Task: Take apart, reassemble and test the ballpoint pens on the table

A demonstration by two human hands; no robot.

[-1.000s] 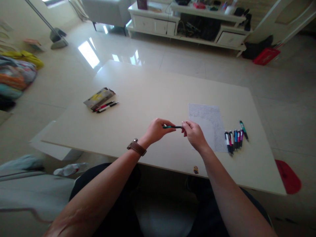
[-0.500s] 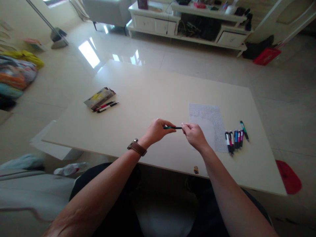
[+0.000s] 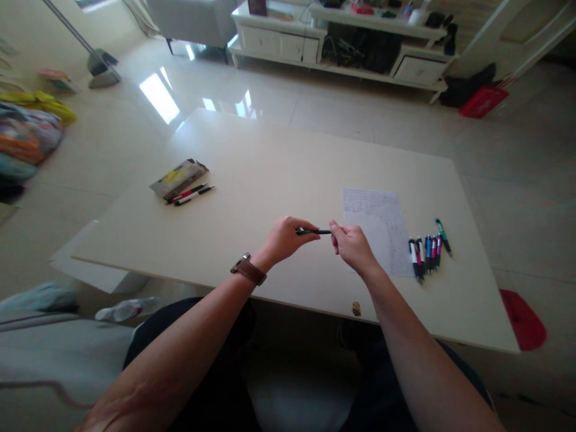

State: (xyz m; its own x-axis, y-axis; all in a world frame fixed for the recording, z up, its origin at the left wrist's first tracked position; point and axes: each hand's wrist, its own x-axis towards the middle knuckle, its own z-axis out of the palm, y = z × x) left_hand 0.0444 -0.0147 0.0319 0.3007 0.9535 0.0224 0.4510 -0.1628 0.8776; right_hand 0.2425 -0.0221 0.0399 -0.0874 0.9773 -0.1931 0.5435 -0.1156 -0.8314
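Observation:
Between both hands, just above the table, is a dark green and black pen [image 3: 314,231], lying roughly level. My left hand [image 3: 290,237] pinches its green body between thumb and fingers. At the pen's black end, my right hand [image 3: 350,245] is closed with thumb and fingertips on the tip. Under and beyond the right hand lies a sheet of lined paper [image 3: 375,225] with writing on it. Further right sits a row of several pens [image 3: 425,255], with a green and black pen [image 3: 443,236] lying apart at an angle.
Toward the left of the white table [image 3: 270,168], an open pen box [image 3: 179,179] has a few pens [image 3: 193,195] beside it. A small cartoon sticker [image 3: 356,309] is near the front edge. A red object [image 3: 522,321] shows beyond the right edge.
My right thumb and fingers have shifted slightly at the pen's black end. The left hand keeps its hold. The whole view has moved a little.

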